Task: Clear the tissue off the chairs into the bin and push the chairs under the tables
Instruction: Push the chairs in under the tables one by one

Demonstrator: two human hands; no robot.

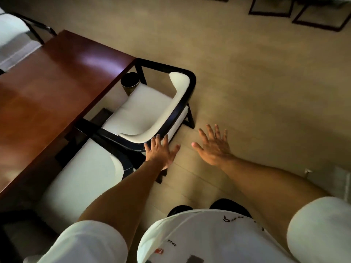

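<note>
A white-cushioned chair with a black frame [144, 109] stands at the edge of the reddish wooden table [53, 82], its seat partly under the tabletop. My left hand [160, 150] reaches out with fingers spread, its fingertips at the chair's curved backrest. My right hand [214, 147] hovers open over the floor to the right of the chair, touching nothing. A second white chair [83, 179] sits nearer to me, beside the first. No tissue shows on either seat. A dark round bin [130, 80] stands by the table's corner.
Light floor [256, 82] spreads to the right and ahead. Dark frames of other chairs [319, 18] stand at the far top right. Another white chair [17, 35] is beyond the table at the top left. My dark shoes [228, 205] show below.
</note>
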